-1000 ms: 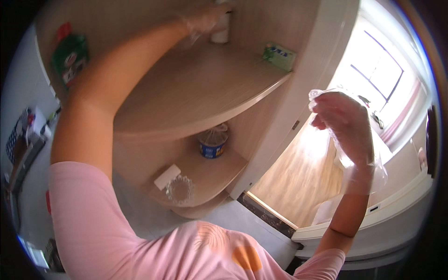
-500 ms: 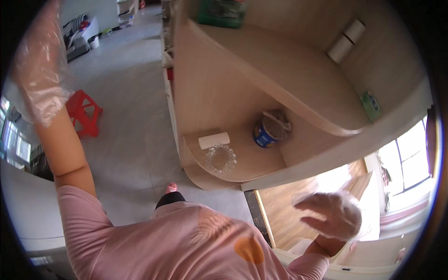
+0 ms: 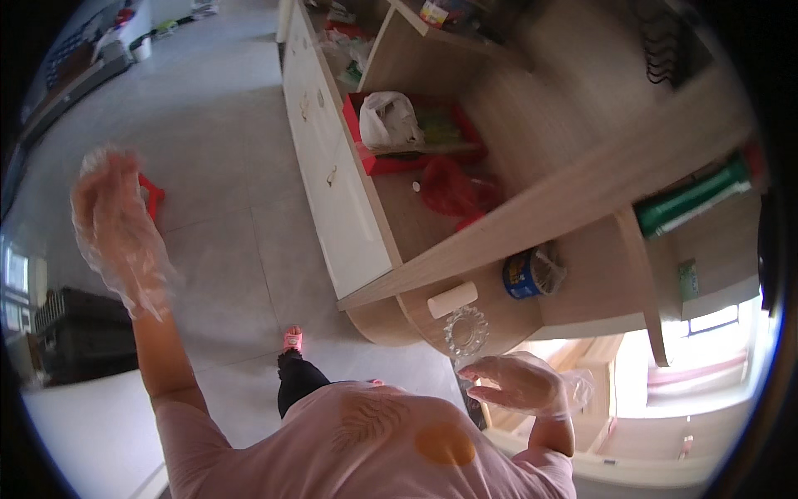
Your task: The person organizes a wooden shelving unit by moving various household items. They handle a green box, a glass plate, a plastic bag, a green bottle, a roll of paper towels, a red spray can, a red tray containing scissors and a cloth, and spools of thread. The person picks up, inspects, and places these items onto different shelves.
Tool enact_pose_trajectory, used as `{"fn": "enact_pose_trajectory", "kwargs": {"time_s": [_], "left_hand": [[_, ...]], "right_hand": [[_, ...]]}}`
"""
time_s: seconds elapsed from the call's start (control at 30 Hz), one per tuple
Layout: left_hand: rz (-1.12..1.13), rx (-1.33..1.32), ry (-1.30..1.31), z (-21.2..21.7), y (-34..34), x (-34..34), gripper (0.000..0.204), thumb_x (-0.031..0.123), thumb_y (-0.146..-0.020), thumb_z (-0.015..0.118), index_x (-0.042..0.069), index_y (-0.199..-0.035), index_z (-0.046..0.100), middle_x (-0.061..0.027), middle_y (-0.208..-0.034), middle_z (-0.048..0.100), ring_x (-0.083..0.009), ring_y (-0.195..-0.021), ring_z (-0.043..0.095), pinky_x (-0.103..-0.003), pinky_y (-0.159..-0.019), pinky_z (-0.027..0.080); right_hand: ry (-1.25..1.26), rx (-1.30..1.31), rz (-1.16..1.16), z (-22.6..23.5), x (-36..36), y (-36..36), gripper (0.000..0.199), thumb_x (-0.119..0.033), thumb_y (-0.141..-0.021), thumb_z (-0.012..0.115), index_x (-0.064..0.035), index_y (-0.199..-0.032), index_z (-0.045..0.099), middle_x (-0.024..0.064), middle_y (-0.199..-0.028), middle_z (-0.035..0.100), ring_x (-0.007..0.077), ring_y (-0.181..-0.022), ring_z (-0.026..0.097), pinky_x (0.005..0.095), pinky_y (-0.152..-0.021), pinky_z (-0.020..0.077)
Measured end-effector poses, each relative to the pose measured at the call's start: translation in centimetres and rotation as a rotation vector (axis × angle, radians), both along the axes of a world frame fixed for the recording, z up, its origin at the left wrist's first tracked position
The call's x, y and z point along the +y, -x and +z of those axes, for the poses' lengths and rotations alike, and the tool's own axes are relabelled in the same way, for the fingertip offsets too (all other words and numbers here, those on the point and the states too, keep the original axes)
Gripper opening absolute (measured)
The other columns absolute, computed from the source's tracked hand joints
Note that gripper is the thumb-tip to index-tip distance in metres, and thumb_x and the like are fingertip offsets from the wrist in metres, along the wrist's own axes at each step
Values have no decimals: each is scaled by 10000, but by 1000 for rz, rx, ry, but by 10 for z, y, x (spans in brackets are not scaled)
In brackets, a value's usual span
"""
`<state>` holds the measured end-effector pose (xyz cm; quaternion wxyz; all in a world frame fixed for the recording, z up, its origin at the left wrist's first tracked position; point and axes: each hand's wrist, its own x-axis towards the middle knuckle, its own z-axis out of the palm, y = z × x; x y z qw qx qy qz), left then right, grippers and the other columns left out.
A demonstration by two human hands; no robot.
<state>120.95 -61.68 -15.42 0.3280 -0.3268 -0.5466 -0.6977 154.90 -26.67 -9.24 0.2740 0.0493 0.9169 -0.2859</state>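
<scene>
Both of my hands wear thin see-through plastic gloves. My left hand (image 3: 116, 220) is raised over the floor on the left, slightly blurred, with its fingers extended and nothing visible in it. Behind it, a red stool (image 3: 152, 197) is mostly hidden. Low on the right, my right hand (image 3: 517, 382) is open, its thumb and fingers apart and holding nothing. Nearest to it in the picture is a scalloped glass dish (image 3: 466, 330) on the corner shelf (image 3: 424, 291). Beside the dish lies a white roll (image 3: 452, 299), and a blue tub (image 3: 522, 274) stands a little farther right.
A wooden shelf unit with white drawers (image 3: 332, 158) runs along the right. It holds a red tray (image 3: 366, 162) with a white bag (image 3: 390, 121), a red plastic bag (image 3: 453, 185) and a green box (image 3: 694, 198). A black crate-like object (image 3: 87, 333) stands at left.
My view has shifted along the cabinet, bringing the drawers and red tray into sight. My left hand is lower in the picture; my right hand has moved left, closer to the glass dish.
</scene>
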Motion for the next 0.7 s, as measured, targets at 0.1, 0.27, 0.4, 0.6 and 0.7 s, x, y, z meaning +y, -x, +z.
{"fn": "enact_pose_trajectory", "kwargs": {"time_s": [0.1, 0.27, 0.4, 0.6, 0.7], "left_hand": [[-4, -271, 25, -55, 44, 8, 288, 250, -866, 577, 61, -1083, 555, -106, -1106, 570, -233, -1065, 553, -368, -931, 455], [-510, -498, -87, -111, 56, 101, 134, 30, -846, 561, 54, -978, 553, -68, -959, 579, -169, -890, 581, -305, -798, 496], [-899, -573, 152, -131, 31, 171, 108, -9, -864, 509, 40, -952, 549, -50, -907, 566, -132, -831, 565, -283, -779, 483], [-950, -138, 500, -100, -11, 314, 344, 24, -814, 529, 54, -1155, 559, -137, -970, 631, -238, -826, 633, -323, -720, 518], [-664, 101, 1092, -101, -36, 367, 498, 80, -832, 513, 115, -1316, 406, -149, -1137, 567, -297, -940, 597, -340, -816, 475]], "right_hand": [[-23, -129, -40, 0, -22, 47, 332, -226, -847, 598, -33, -1114, 557, 149, -1028, 628, 313, -924, 604, 363, -787, 479], [-18, -145, -274, -11, -41, 69, 325, -228, -845, 596, -24, -1097, 566, 154, -1031, 624, 337, -916, 593, 374, -781, 477], [12, -86, -250, -16, -44, 75, 328, -232, -860, 564, -23, -1113, 562, 171, -1057, 608, 351, -905, 585, 387, -784, 471], [-97, -156, -412, -5, -59, 85, 360, -290, -867, 557, -55, -1139, 549, 140, -1092, 608, 294, -933, 606, 349, -793, 475], [-113, -107, -455, -6, -64, 72, 350, -295, -865, 565, -63, -1128, 556, 125, -1071, 619, 286, -925, 611, 347, -780, 482]]}}
